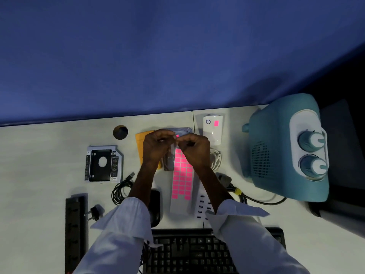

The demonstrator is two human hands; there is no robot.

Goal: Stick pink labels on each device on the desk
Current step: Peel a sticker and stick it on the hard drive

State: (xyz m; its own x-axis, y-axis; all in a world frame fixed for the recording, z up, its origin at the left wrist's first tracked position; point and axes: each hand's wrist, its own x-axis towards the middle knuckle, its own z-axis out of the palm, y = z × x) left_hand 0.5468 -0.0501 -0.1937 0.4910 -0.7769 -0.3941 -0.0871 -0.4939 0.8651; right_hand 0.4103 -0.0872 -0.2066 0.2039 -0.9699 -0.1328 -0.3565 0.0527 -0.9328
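- Fingers [167, 135] of the left hand [158, 148] and the right hand [194, 150] are curled, their tips meeting to pinch the top end of the label sheet [182, 175]. Its rows of pink stickers run back toward the person, over the desk [49, 155].
- Nearest sits a black keyboard [189, 254]. Just beyond it, a mouse [156, 206] and a white USB hub [202, 206] flank the sheet.
- Further left lie a power strip [76, 230], a coiled cable [120, 190] and a drive caddy [103, 164].
- Under the hands is a hard drive [186, 130]. Beside it, a white device [213, 135] bears a pink label [216, 123].
- At the right stands a teal heater [276, 147].
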